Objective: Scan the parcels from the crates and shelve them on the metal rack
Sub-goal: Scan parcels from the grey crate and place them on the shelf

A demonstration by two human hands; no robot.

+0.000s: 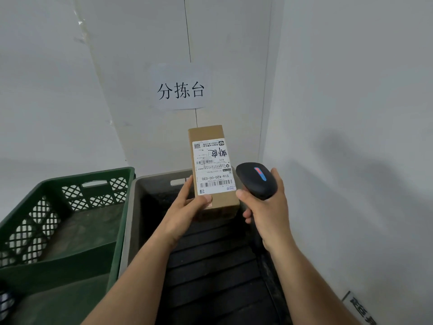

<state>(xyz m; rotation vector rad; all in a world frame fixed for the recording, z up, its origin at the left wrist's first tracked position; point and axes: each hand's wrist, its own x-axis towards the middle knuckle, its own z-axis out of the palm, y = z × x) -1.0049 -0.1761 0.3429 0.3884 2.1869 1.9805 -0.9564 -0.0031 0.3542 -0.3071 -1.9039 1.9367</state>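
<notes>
Hiding scanner [256, 181] handle, right hand [267, 209] grips; left hand [187, 207] holds parcel [212, 165].

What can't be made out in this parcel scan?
Head view:
Metal rack: out of frame.
Fine print on the white label of the brown cardboard parcel: too small.
Handle of the black handheld scanner: mostly hidden by the grip of the right hand.
Green plastic lattice crate: cut by left and bottom edges.

The parcel [212, 170] is brown cardboard; its label [214, 181] white with black barcodes and text. The scanner [256, 184] is black with a red-and-blue stripe [260, 173]. The left crate [46, 219] is green with lattice sides, the right crate [134, 219] grey with a black ribbed floor [210, 266].
</notes>
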